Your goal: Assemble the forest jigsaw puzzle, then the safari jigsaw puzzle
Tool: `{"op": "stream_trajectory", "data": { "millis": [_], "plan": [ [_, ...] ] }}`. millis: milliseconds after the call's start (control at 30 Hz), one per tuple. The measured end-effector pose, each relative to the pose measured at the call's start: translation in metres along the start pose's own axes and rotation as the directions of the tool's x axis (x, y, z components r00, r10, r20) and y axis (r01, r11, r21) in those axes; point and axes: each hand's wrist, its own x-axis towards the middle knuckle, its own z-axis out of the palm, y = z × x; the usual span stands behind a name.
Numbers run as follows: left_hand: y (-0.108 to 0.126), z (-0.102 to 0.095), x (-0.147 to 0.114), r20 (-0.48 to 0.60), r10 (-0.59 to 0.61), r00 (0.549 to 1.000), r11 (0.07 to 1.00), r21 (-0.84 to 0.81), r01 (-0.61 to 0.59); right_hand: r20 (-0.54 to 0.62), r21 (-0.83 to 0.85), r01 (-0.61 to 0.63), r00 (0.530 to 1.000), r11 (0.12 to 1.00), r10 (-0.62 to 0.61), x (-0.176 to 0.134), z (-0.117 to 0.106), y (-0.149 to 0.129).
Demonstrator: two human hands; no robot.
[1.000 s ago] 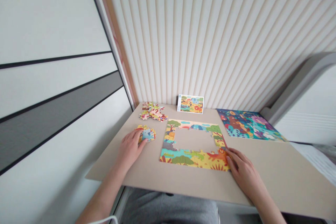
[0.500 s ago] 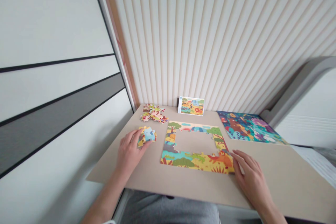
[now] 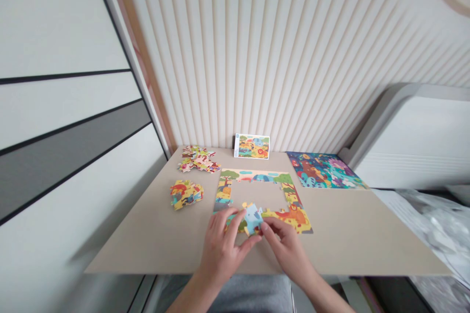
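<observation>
Both hands have come together at the near edge of the framed puzzle (image 3: 259, 195), where 1 second ago they were well apart: the left hand (image 3: 220, 249) rested on the small pile of pieces (image 3: 186, 192) toward the left edge of the bench (image 3: 367, 234), and the right hand (image 3: 286, 247) lay flat at the puzzle's near right corner. Now the light blue puzzle piece (image 3: 252, 218) is off that pile and held just above the puzzle's near border, pinched between the fingertips of both hands. The left grip is pressed together on the piece's near left side; the right grip pinches its right edge, thumb and forefinger closed on it

That reads as a piece picked out and brought over for fitting, with the open middle of the frame just beyond it still unfilled

Other differences from the earlier frames: the small pile lies uncovered, with no blue piece on top. The view has also swung, so the larger heap of loose pieces (image 3: 198, 160) at the far left corner, the reference card (image 3: 251, 146) leaning on the ribbed wall, and the finished blue puzzle (image 3: 325, 170) at the far right all sit further left in the picture
</observation>
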Motion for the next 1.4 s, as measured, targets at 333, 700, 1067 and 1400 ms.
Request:
{"op": "stream_trajectory", "data": {
  "millis": [333, 700, 1067, 1400],
  "plan": [
    [-0.008, 0.004, -0.005, 0.332, 0.009, 0.943, 0.999, 0.028, -0.02, -0.059, -0.359, -0.05, 0.998, 0.932, 0.031, 0.095, -0.084, 0.064],
    [-0.002, 0.005, -0.005, 0.377, 0.01, 0.926, 0.999, 0.033, -0.024, -0.005, -0.662, -0.048, 0.998, 0.748, 0.059, 0.149, -0.072, 0.076],
    [-0.003, 0.007, -0.007, 0.388, 0.019, 0.922, 0.999, 0.027, -0.031, -0.007, -0.814, 0.082, 0.989, 0.575, -0.15, 0.125, -0.053, 0.058],
    [0.0, 0.004, -0.004, 0.42, -0.013, 0.908, 0.999, 0.047, -0.007, 0.133, -0.817, 0.212, 0.974, 0.536, -0.183, 0.117, -0.056, 0.068]
  ]
}}
